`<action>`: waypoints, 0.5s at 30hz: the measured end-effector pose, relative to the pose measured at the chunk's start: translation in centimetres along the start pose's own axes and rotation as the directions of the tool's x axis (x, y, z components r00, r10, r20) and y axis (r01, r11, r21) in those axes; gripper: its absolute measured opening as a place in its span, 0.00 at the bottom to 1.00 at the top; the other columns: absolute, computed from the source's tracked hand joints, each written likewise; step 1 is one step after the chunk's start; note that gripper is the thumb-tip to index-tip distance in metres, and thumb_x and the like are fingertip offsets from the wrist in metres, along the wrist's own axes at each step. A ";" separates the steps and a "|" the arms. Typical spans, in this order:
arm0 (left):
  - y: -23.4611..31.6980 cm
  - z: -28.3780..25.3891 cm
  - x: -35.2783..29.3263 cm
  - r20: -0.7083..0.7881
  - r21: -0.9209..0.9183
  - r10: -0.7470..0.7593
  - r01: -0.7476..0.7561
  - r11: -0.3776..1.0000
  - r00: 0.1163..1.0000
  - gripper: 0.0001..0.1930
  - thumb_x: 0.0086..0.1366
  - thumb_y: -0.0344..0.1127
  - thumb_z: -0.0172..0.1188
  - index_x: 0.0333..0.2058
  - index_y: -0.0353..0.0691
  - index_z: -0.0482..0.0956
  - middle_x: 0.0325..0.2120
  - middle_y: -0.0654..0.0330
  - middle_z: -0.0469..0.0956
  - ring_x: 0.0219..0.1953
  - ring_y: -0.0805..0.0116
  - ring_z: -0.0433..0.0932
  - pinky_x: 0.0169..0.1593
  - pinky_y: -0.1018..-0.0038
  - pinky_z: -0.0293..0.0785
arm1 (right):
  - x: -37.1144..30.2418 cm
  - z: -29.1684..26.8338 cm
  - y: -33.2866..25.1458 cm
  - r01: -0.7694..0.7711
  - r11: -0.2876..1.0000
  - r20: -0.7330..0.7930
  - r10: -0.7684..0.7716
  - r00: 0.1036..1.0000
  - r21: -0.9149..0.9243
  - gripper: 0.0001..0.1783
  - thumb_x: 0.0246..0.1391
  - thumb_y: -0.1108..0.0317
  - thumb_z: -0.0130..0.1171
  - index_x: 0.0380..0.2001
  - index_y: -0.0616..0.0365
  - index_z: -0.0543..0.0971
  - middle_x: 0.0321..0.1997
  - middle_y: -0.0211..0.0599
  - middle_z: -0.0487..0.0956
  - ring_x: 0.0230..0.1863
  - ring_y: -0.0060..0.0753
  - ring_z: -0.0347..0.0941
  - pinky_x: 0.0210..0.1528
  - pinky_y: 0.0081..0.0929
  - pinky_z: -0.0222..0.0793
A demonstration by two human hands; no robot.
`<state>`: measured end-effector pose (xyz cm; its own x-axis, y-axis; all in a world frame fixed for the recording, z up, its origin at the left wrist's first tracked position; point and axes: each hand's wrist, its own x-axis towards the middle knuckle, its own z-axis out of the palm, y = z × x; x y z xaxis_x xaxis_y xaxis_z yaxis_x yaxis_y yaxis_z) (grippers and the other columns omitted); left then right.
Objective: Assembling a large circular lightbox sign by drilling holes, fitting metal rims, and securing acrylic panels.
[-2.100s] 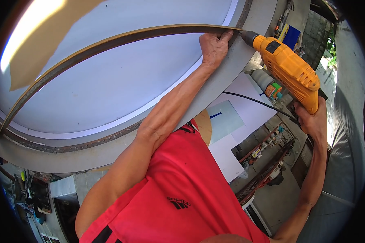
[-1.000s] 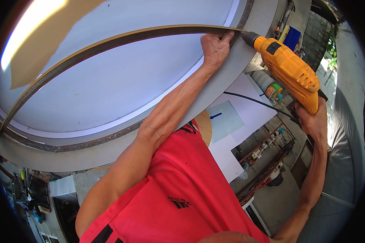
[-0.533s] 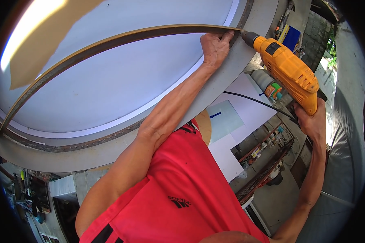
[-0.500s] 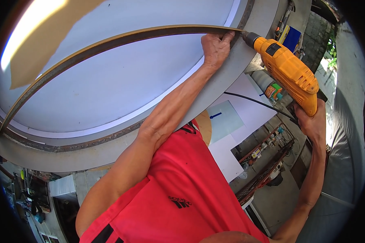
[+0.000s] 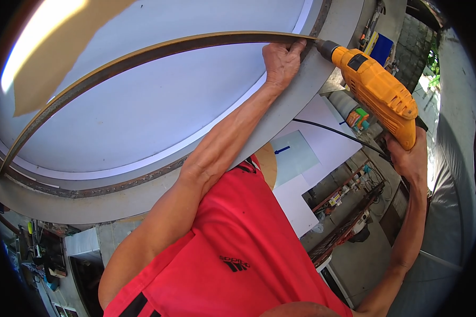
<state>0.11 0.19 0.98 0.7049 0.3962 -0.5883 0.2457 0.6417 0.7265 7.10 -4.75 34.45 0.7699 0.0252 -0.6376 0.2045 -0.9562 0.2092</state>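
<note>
**Drill meets curved strip at rim of round panel**

The orange power drill [image 5: 378, 90] was gripped in the right hand [image 5: 410, 158], fingers closed around its handle, its nose pressed to the end of a long, dark curved metal strip [image 5: 143, 55]. The left hand [image 5: 282, 61], just beside the drill's tip, was clamped over that same end of the strip, pinning it against the grey rim [image 5: 312, 79] of a large round white panel [image 5: 158, 105]. From the left hand the strip swept away in an arc across the panel to the far side of the rim. A black cord [image 5: 333, 132] trailed from below the right hand. The worker wore a red shirt [image 5: 227, 248]; beyond the right hand, cluttered workshop shelves [image 5: 349, 195] could be seen. Judging by the frame, the fixing appeared to be at an early stage: only the end under the left hand was being worked, no fasteners were discernible along the strip, and the rest of its length seemed left to secure
</note>
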 end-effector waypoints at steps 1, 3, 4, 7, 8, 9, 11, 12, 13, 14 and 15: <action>0.1 0.0 0.0 -0.021 -0.013 0.034 -0.034 0.999 0.999 0.11 0.63 0.35 0.66 0.34 0.31 0.86 0.24 0.58 0.85 0.26 0.75 0.76 0.34 0.75 0.73 | 0.0 -0.1 -0.1 -0.020 0.999 0.044 0.018 0.999 0.042 0.12 0.45 0.67 0.60 0.28 0.68 0.78 0.19 0.39 0.74 0.22 0.29 0.69 0.30 0.30 0.66; 0.2 0.0 0.0 0.002 0.002 -0.017 0.017 1.000 1.000 0.11 0.63 0.35 0.66 0.34 0.31 0.86 0.24 0.58 0.85 0.26 0.75 0.77 0.34 0.75 0.73 | 0.1 -0.3 -0.3 -0.041 0.996 0.089 0.034 0.995 0.084 0.12 0.45 0.67 0.60 0.28 0.68 0.78 0.19 0.39 0.74 0.22 0.28 0.68 0.30 0.30 0.66; 0.3 0.0 -0.1 -0.006 -0.002 -0.001 0.001 1.000 1.000 0.11 0.63 0.35 0.66 0.34 0.31 0.86 0.24 0.58 0.85 0.26 0.75 0.77 0.34 0.75 0.73 | 0.0 -0.3 -0.4 -0.053 0.995 0.095 0.045 0.994 0.086 0.12 0.45 0.67 0.60 0.28 0.68 0.78 0.19 0.39 0.74 0.22 0.29 0.69 0.30 0.30 0.66; 0.3 0.0 0.0 0.002 0.037 0.009 -0.009 0.999 1.000 0.11 0.63 0.35 0.66 0.35 0.32 0.86 0.25 0.57 0.85 0.27 0.74 0.78 0.34 0.74 0.73 | 0.1 -0.3 -0.8 -0.063 0.994 0.101 0.054 0.993 0.088 0.12 0.44 0.68 0.60 0.28 0.69 0.78 0.20 0.39 0.75 0.22 0.28 0.69 0.30 0.30 0.66; 0.3 0.0 0.0 -0.011 0.026 0.023 -0.023 0.999 1.000 0.11 0.63 0.35 0.66 0.35 0.32 0.86 0.25 0.57 0.85 0.27 0.74 0.78 0.34 0.74 0.73 | 0.1 -0.3 -0.9 -0.088 0.995 0.089 0.083 0.993 0.052 0.12 0.44 0.68 0.60 0.28 0.69 0.78 0.20 0.38 0.75 0.22 0.28 0.69 0.30 0.30 0.65; 0.2 0.0 0.0 -0.026 0.014 0.038 -0.038 0.999 0.999 0.11 0.63 0.35 0.66 0.35 0.32 0.86 0.25 0.57 0.85 0.27 0.74 0.78 0.34 0.74 0.73 | 0.1 -0.2 -1.0 -0.065 0.995 0.100 0.057 0.993 0.079 0.12 0.44 0.68 0.60 0.28 0.69 0.78 0.20 0.38 0.75 0.22 0.28 0.69 0.30 0.30 0.65; 0.1 0.0 0.1 -0.018 0.009 0.044 -0.044 0.999 0.999 0.11 0.63 0.35 0.66 0.35 0.32 0.86 0.25 0.57 0.86 0.27 0.74 0.79 0.34 0.74 0.73 | 0.0 -0.1 -1.1 -0.106 0.994 0.042 0.105 0.994 0.020 0.12 0.44 0.68 0.60 0.28 0.69 0.79 0.20 0.39 0.75 0.23 0.29 0.69 0.31 0.30 0.66; 0.1 0.0 0.1 0.001 0.011 0.012 -0.012 1.000 1.000 0.11 0.63 0.35 0.66 0.35 0.32 0.86 0.25 0.57 0.86 0.27 0.73 0.79 0.34 0.74 0.73 | 0.0 -0.2 -1.1 -0.052 0.997 0.044 0.049 0.998 0.062 0.12 0.44 0.68 0.60 0.28 0.69 0.79 0.20 0.39 0.75 0.23 0.29 0.69 0.31 0.30 0.66; 0.0 0.0 0.0 -0.012 0.003 0.040 -0.040 0.999 0.999 0.11 0.63 0.35 0.66 0.35 0.32 0.86 0.25 0.57 0.86 0.27 0.73 0.79 0.34 0.74 0.73 | -0.1 -0.2 -1.1 -0.059 0.996 0.055 0.055 0.997 0.069 0.13 0.44 0.68 0.60 0.29 0.69 0.79 0.21 0.39 0.76 0.23 0.29 0.70 0.31 0.30 0.66; 0.0 0.0 0.0 -0.002 0.027 0.021 -0.021 0.999 1.000 0.10 0.63 0.35 0.66 0.35 0.32 0.86 0.25 0.57 0.85 0.27 0.74 0.78 0.34 0.74 0.73 | -0.1 -0.3 -1.1 -0.095 0.994 0.062 0.092 0.994 0.046 0.13 0.44 0.68 0.60 0.29 0.69 0.79 0.21 0.40 0.76 0.24 0.30 0.71 0.32 0.30 0.67; 0.0 0.0 0.1 0.007 0.059 -0.012 0.011 0.998 1.000 0.10 0.63 0.35 0.66 0.35 0.32 0.86 0.25 0.58 0.85 0.26 0.74 0.78 0.34 0.74 0.73 | 0.0 -0.3 -1.1 -0.067 0.995 0.061 0.063 0.996 0.079 0.13 0.44 0.68 0.60 0.29 0.69 0.79 0.21 0.40 0.76 0.24 0.30 0.71 0.32 0.30 0.67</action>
<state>0.19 0.19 0.94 0.7067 0.3840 -0.5942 0.2925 0.6061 0.7396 7.07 -3.61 34.48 0.7428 -0.0526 -0.6674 0.1036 -0.9759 0.1922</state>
